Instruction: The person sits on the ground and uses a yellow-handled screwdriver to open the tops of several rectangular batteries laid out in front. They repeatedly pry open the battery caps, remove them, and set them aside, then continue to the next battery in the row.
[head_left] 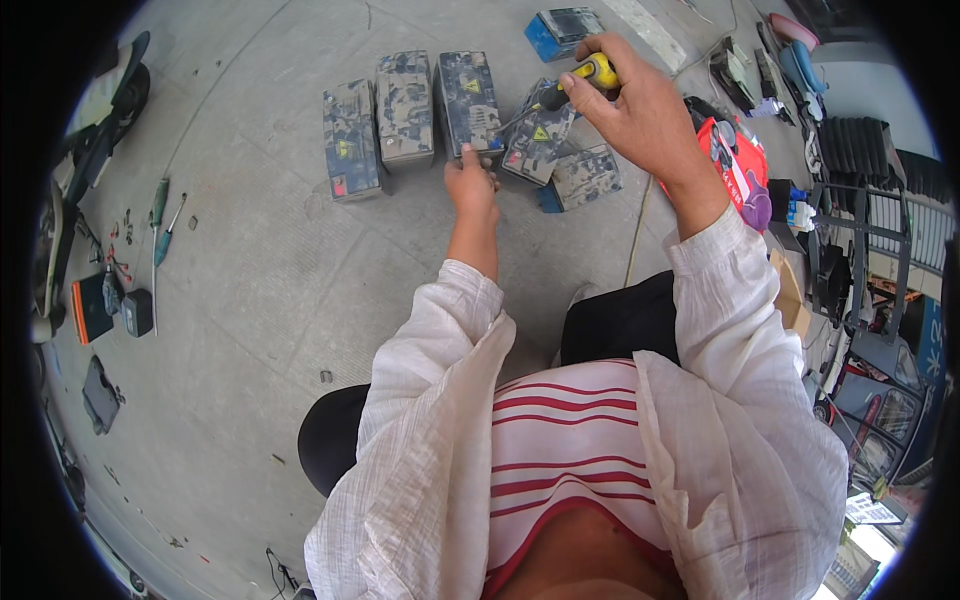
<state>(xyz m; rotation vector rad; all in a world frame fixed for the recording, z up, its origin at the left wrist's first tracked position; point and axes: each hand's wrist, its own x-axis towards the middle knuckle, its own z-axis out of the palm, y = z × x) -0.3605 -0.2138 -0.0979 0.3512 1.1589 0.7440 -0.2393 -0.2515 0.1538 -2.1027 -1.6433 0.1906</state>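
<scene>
My right hand (645, 115) is closed round the yellow and black handle of a screwdriver (592, 72). Its thin shaft slants down to the left, toward the near right corner of a dusty dark battery (468, 95). At that battery's near end is my left hand (470, 185), thumb against the edge and fingers curled. Two similar batteries stand to the left, one patchy grey (404, 108) and one with a red corner (350, 140). Right of the held one, a tilted battery (540, 135) lies under the screwdriver, with a blue-sided battery (582, 180) close by.
Farther off sits another blue-sided battery (560, 33). Green-handled screwdrivers (165, 235) and an orange-edged box (92, 308) lie on the concrete floor at left. A red bag (735, 165) and a metal rack (865, 240) are at right. My knees flank the near floor.
</scene>
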